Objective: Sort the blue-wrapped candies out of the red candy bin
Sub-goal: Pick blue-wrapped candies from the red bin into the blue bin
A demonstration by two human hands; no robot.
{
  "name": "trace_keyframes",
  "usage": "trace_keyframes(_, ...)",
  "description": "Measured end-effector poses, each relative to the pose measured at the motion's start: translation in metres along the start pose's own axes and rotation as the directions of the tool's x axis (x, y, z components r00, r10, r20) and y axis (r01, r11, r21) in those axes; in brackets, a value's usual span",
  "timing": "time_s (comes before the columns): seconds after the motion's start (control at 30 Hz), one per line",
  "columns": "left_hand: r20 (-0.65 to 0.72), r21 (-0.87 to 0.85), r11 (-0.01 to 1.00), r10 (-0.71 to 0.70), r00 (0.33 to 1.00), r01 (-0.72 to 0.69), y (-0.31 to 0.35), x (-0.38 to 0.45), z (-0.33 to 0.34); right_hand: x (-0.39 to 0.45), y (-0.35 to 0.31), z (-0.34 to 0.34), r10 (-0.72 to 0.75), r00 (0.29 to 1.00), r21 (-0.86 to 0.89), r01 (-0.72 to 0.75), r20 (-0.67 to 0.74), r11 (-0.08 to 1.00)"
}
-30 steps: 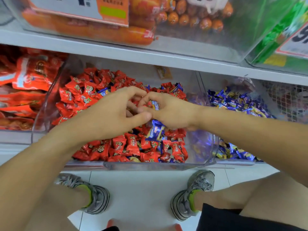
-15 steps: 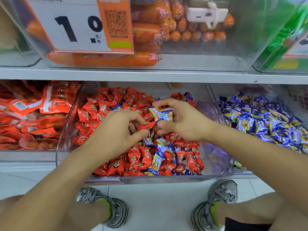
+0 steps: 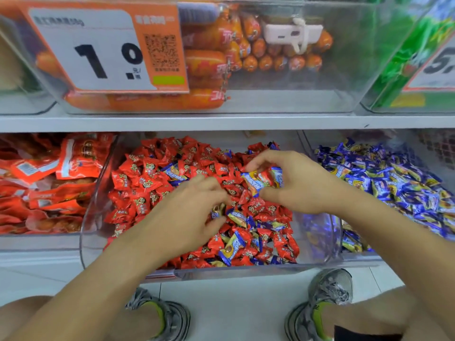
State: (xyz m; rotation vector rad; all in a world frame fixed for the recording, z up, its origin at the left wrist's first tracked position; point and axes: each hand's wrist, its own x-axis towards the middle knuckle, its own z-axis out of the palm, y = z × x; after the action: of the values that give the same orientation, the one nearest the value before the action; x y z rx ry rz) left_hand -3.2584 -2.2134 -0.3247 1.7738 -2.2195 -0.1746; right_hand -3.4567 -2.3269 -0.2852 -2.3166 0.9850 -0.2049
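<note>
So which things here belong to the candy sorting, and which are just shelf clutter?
Job: red candy bin; blue-wrapped candies gripped by right hand; left hand; blue candy bin.
Clutter: sausage bin; price tag; red packets.

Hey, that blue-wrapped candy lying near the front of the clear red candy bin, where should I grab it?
Pinch the blue-wrapped candy across its narrow middle, coming from above; it lies tilted on top of the red candies, uncovered, and its twisted ends look flimsy.

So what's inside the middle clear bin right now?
The bin holds mostly red candies with blue ones mixed in. Both hands cover the centre, hiding what lies beneath.
</note>
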Motion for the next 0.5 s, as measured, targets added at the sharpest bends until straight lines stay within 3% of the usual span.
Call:
trace_keyframes(0.07, 0.100, 0.072, 0.997, -0.026, 0.995, 0.019, -0.002, -0.001, 0.007, -0.004, 0.001, 0.000, 0.038, 0.998, -0.020, -0.037, 0.059, 0.999)
trace_keyframes(0.23, 0.083, 0.070, 0.993, -0.096, 0.992, 0.090, -0.005, 0.006, 0.005, -0.002, -0.003, 0.006, 0.010, 0.997, -0.107, -0.003, 0.073, 0.994)
trace_keyframes(0.4, 0.037, -0.322, 0.926, -0.193, 0.981, 0.194, 0.000, 0.000, -0.015, 0.002, 0.001, -0.015, -0.026, 0.964, -0.305, 0.109, 0.264, 0.946)
trace_keyframes(0.5, 0.082, -0.420, 0.890, -0.159, 0.984, 0.179, 0.016, 0.003, -0.012, 0.006, 0.003, -0.018, 0.004, 0.925, -0.380, 0.153, 0.381, 0.912)
